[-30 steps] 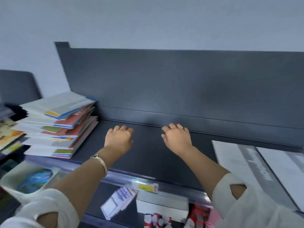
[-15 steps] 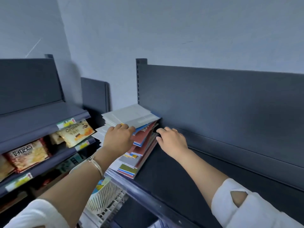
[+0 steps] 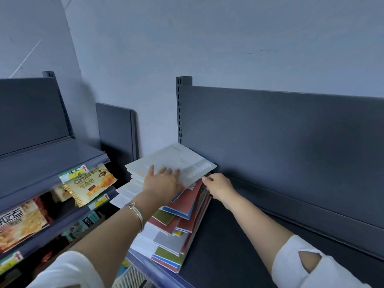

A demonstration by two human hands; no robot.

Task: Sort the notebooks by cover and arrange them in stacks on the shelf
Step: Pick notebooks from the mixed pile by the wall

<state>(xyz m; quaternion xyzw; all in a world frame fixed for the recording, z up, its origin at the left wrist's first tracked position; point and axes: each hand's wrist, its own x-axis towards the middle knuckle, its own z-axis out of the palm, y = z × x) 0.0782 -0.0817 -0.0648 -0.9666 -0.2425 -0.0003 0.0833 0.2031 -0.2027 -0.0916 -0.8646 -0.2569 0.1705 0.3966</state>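
A messy stack of notebooks (image 3: 178, 221) with red, grey, blue and green covers sits at the left end of the dark shelf (image 3: 224, 246). A pale grey notebook (image 3: 176, 161) lies on top. My left hand (image 3: 164, 181) rests flat on that top cover with fingers spread. My right hand (image 3: 218, 186) is at the stack's right edge, fingertips pinching the corner of the top notebook just above a red cover (image 3: 193, 196).
A neighbouring shelf unit at the left holds croissant packets (image 3: 91, 183) and other snack bags (image 3: 20, 223). The dark back panel (image 3: 280, 142) rises behind the shelf. A white wire basket (image 3: 131, 277) shows below the shelf's front edge.
The view has swung left, bringing the notebook stack to the middle. My left hand went from the stack's side onto the top cover, and my right hand closed on the top notebook's corner.
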